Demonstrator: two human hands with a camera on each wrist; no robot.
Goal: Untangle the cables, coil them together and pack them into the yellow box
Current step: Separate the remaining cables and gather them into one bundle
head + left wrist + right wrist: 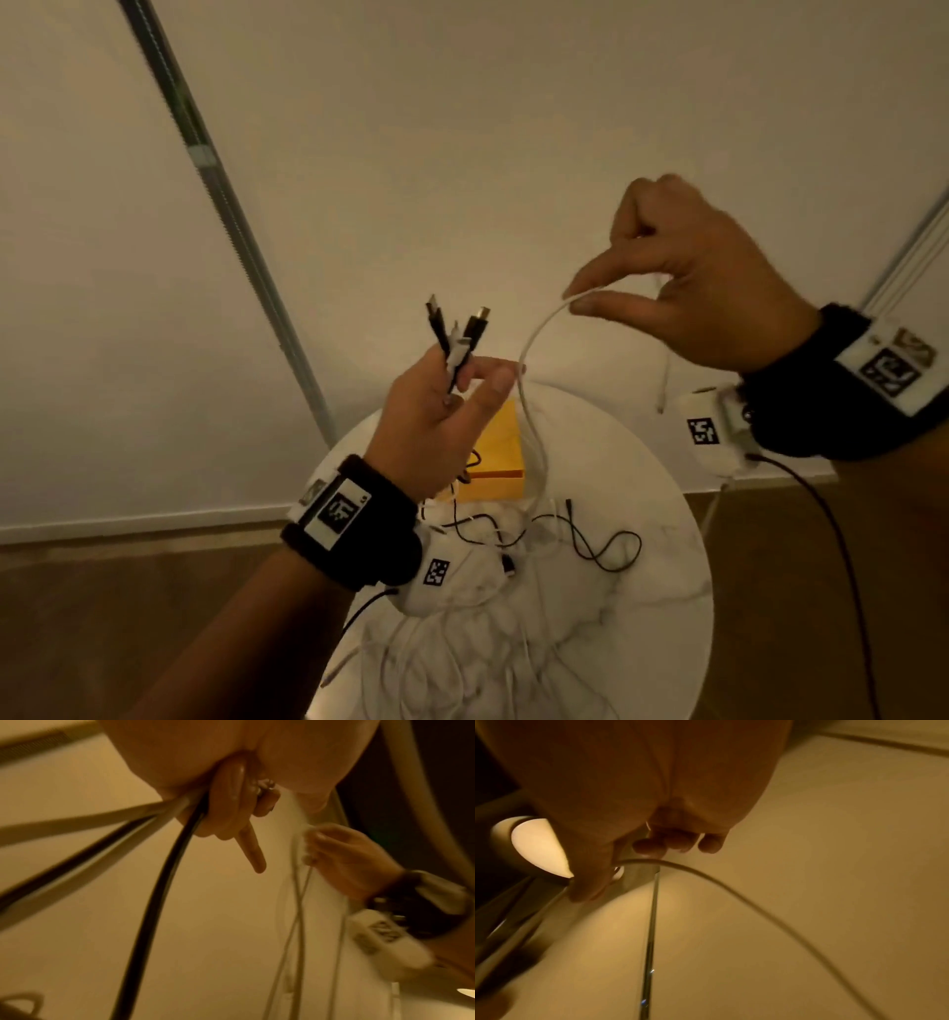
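Observation:
My left hand [452, 390] is raised above the table and grips a bundle of cable ends [457, 334], two black plugs and a white one sticking up. Black and white cables [154, 882] trail down from that fist in the left wrist view. My right hand [580, 300], higher and to the right, pinches a white cable [529, 390] between thumb and forefinger; the cable [731, 882] arcs down toward the table. The open yellow box [500, 457] stands on the round white table [642, 591] behind the left hand. Loose black and white cables [580, 539] lie tangled in front of it.
A metal pole [231, 216] slants up the wall at the left. A dark wire [832, 539] hangs from my right wrist device. Wooden floor [128, 616] surrounds the small table. A lit lamp [536, 845] shows in the right wrist view.

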